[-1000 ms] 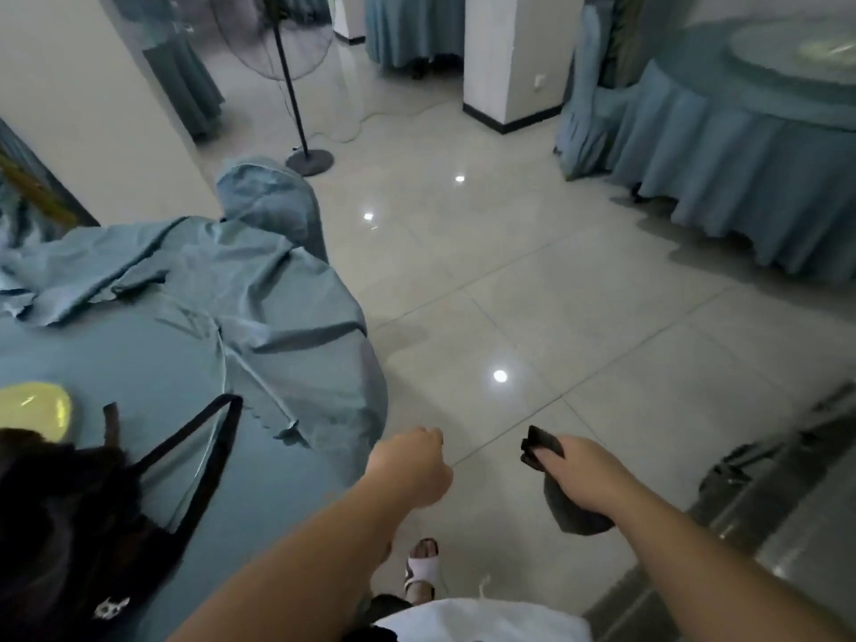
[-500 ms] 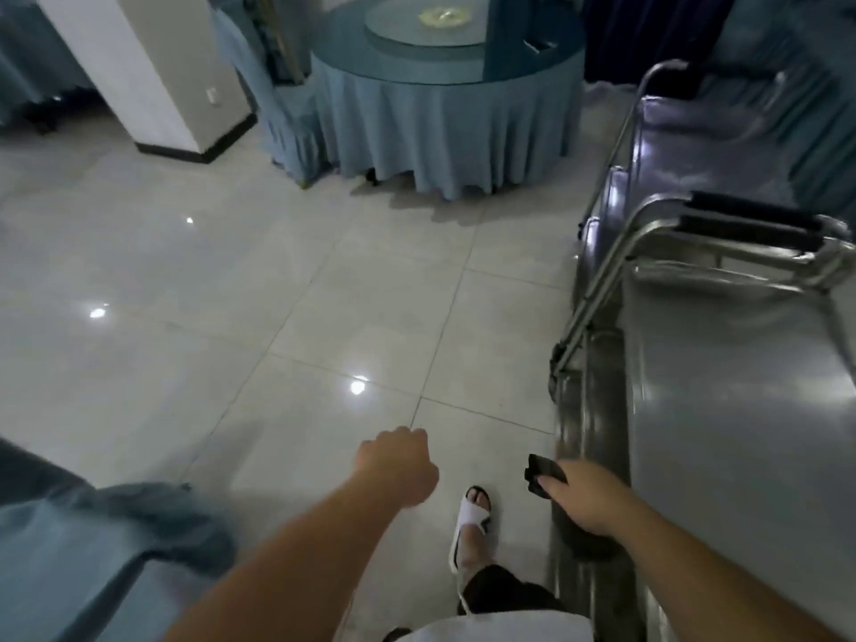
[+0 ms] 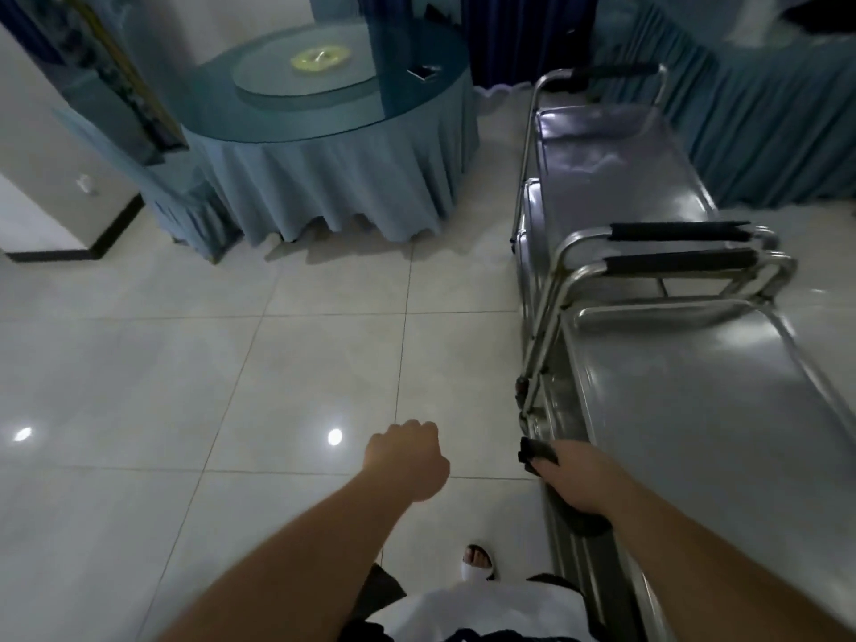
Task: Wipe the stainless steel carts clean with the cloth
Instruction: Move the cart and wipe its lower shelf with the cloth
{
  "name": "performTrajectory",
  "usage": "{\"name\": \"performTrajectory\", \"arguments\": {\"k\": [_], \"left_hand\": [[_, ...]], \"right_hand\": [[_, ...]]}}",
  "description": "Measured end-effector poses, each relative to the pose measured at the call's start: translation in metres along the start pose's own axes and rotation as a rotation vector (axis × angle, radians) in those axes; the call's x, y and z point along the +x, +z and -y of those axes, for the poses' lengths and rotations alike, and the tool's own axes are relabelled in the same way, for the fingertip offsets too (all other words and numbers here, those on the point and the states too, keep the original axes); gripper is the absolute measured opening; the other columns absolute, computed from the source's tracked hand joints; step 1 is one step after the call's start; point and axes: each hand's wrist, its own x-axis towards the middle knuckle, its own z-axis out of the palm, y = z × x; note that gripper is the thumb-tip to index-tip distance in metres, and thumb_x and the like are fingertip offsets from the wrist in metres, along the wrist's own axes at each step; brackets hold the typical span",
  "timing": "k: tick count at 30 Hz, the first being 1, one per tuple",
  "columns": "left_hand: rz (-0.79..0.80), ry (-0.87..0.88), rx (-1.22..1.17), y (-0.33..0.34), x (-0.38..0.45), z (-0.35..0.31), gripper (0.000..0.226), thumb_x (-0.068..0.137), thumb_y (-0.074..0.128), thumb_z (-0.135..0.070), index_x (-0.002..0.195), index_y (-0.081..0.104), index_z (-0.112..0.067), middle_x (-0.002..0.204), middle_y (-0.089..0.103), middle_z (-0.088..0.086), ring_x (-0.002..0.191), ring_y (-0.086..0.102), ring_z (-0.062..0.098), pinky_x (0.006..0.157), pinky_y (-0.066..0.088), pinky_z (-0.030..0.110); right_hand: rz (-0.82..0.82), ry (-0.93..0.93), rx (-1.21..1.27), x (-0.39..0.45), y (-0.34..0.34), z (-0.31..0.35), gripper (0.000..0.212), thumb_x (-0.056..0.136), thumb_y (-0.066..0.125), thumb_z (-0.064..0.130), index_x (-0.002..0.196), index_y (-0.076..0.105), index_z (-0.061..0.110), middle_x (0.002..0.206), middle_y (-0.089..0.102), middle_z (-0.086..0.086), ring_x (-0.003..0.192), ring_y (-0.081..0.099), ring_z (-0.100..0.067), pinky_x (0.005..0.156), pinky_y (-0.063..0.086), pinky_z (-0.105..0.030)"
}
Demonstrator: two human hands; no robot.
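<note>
The right hand (image 3: pixel 574 479) grips a dark crumpled cloth (image 3: pixel 535 450), fingers curled around it, at the left edge of the near stainless steel cart (image 3: pixel 695 410). The left hand (image 3: pixel 407 461), well left of that cart, forms an empty fist. A second steel cart (image 3: pixel 611 178) stands beyond it.

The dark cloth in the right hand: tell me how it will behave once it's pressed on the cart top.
The cloth is probably floppy: it bunches in the right hand and droops below it. It looks light, held by one hand with no visible effort. On the near cart, whose top is smooth and shiny, it will likely slide easily and bunch unless pressed flat.
</note>
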Motion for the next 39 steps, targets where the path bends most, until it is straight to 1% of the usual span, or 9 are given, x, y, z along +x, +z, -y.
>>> {"name": "performTrajectory", "arguments": {"k": [4, 8, 13, 17, 21, 24, 28, 31, 39], "left_hand": [[0.046, 0.08, 0.083, -0.032, 0.047, -0.025, 0.047, 0.102, 0.045, -0.037, 0.146, 0.051, -0.022, 0.139, 0.056, 0.002, 0.126, 0.057, 0.027, 0.102, 0.044, 0.041], [0.075, 0.215, 0.155, -0.059, 0.096, -0.052, 0.047, 0.103, 0.044, -0.036, 0.148, 0.051, -0.023, 0.142, 0.055, 0.002, 0.128, 0.055, 0.026, 0.104, 0.042, 0.041], [0.139, 0.388, 0.276, -0.083, 0.163, -0.079, 0.047, 0.103, 0.045, -0.035, 0.148, 0.051, -0.022, 0.141, 0.055, 0.003, 0.126, 0.055, 0.026, 0.095, 0.041, 0.039], [0.18, 0.549, 0.392, -0.106, 0.218, -0.095, 0.048, 0.103, 0.044, -0.034, 0.149, 0.05, -0.022, 0.143, 0.054, 0.003, 0.128, 0.054, 0.026, 0.098, 0.041, 0.039], [0.213, 0.715, 0.508, -0.13, 0.268, -0.102, 0.047, 0.104, 0.044, -0.033, 0.149, 0.051, -0.02, 0.145, 0.054, 0.004, 0.129, 0.055, 0.027, 0.097, 0.041, 0.038], [0.242, 0.797, 0.59, -0.139, 0.296, -0.106, 0.048, 0.105, 0.045, -0.035, 0.149, 0.05, -0.02, 0.147, 0.055, 0.006, 0.13, 0.055, 0.029, 0.103, 0.044, 0.041], [0.263, 0.882, 0.734, -0.131, 0.313, -0.101, 0.048, 0.103, 0.044, -0.035, 0.148, 0.051, -0.022, 0.146, 0.055, 0.004, 0.128, 0.055, 0.028, 0.104, 0.045, 0.041], [0.308, 0.927, 0.823, -0.115, 0.312, -0.088, 0.047, 0.104, 0.043, -0.037, 0.148, 0.051, -0.022, 0.144, 0.055, 0.004, 0.126, 0.055, 0.027, 0.105, 0.047, 0.042], [0.316, 0.913, 0.899, -0.092, 0.305, -0.052, 0.048, 0.105, 0.045, -0.045, 0.147, 0.052, -0.022, 0.145, 0.055, 0.005, 0.129, 0.056, 0.029, 0.105, 0.048, 0.042]], "right_hand": [[-0.073, 0.101, 0.147, 0.019, -0.018, -0.014, 0.034, 0.107, 0.048, 0.048, 0.099, 0.066, 0.021, 0.09, 0.069, 0.0, 0.08, 0.066, -0.015, 0.075, 0.052, -0.03], [-0.092, 0.203, 0.265, 0.033, -0.022, -0.029, 0.037, 0.108, 0.048, 0.046, 0.094, 0.065, 0.016, 0.087, 0.07, -0.003, 0.079, 0.068, -0.019, 0.072, 0.051, -0.031], [-0.187, 0.361, 0.416, 0.051, -0.027, -0.036, 0.036, 0.109, 0.046, 0.044, 0.107, 0.068, 0.015, 0.1, 0.072, -0.005, 0.09, 0.068, -0.02, 0.089, 0.056, -0.034], [-0.277, 0.496, 0.507, 0.071, -0.035, -0.025, 0.033, 0.11, 0.047, 0.039, 0.09, 0.063, 0.019, 0.082, 0.068, -0.001, 0.071, 0.062, -0.015, 0.065, 0.046, -0.027], [-0.343, 0.689, 0.578, 0.089, -0.03, 0.005, 0.035, 0.109, 0.046, 0.041, 0.104, 0.069, 0.014, 0.09, 0.07, -0.006, 0.076, 0.065, -0.021, 0.069, 0.049, -0.03], [-0.359, 0.751, 0.643, 0.098, -0.018, 0.032, 0.035, 0.108, 0.047, 0.044, 0.104, 0.069, 0.017, 0.084, 0.066, 0.003, 0.073, 0.061, -0.013, 0.062, 0.045, -0.026], [-0.402, 0.821, 0.818, 0.099, 0.01, 0.063, 0.032, 0.105, 0.051, 0.044, 0.106, 0.073, 0.02, 0.095, 0.074, -0.001, 0.086, 0.069, -0.018, 0.084, 0.056, -0.036], [-0.404, 0.875, 0.883, 0.092, 0.035, 0.079, 0.031, 0.105, 0.051, 0.045, 0.103, 0.07, 0.02, 0.09, 0.072, -0.001, 0.082, 0.067, -0.018, 0.078, 0.053, -0.035], [-0.404, 0.919, 0.938, 0.092, 0.091, 0.089, 0.032, 0.108, 0.048, 0.042, 0.111, 0.068, 0.017, 0.098, 0.07, -0.005, 0.089, 0.065, -0.023, 0.084, 0.053, -0.038]]}}
